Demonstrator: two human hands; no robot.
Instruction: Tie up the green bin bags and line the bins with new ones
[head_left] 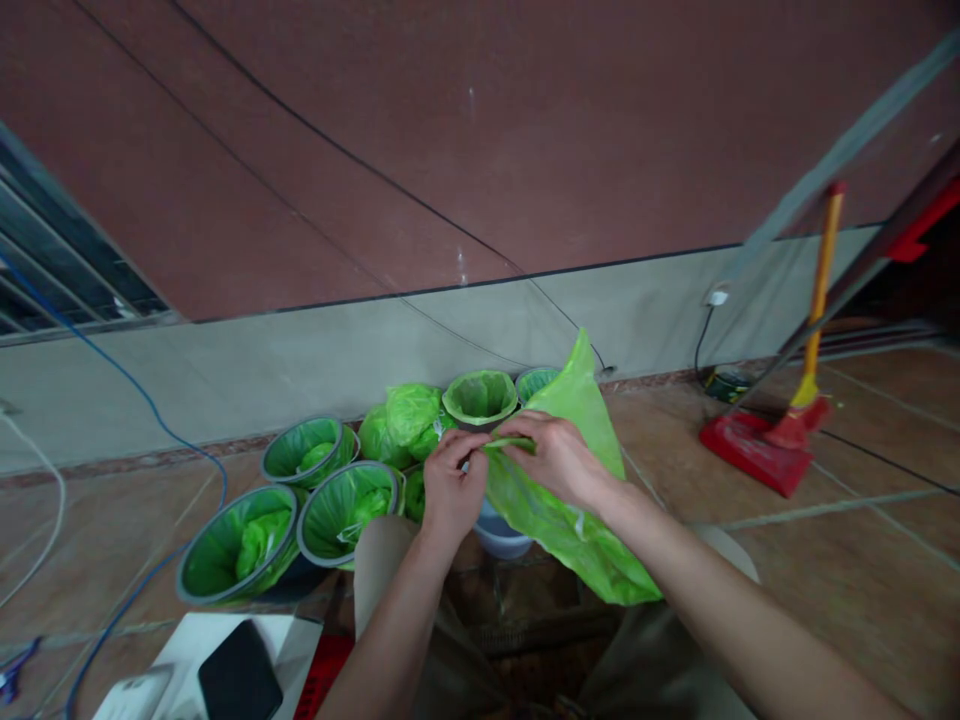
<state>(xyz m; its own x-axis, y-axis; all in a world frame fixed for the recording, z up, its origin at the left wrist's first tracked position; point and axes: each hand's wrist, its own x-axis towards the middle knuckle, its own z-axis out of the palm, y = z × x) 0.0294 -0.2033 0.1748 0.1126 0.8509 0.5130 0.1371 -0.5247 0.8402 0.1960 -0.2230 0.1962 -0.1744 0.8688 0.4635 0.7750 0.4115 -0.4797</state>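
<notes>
A green plastic bag [570,520] hangs from my two hands in front of my knees. My left hand [456,480] pinches one end of its gathered edge. My right hand [551,455] is closed around the same edge a little to the right, and the bag spreads out behind and below it. Under the bag stands a pale bucket [504,540], partly covered by it. Several bins with green liners stand to the left, among them a near-left bin [196,560] and a middle bin [307,525], each with a crumpled green bag inside.
Tied green bags [412,415] sit by the wall beside a lined bin [480,398]. A red dustpan [750,450] and a yellow-handled broom [821,290] are at right. At lower left, a phone [240,675] lies on a white box [296,640]. A blue cable [154,405] crosses the left side.
</notes>
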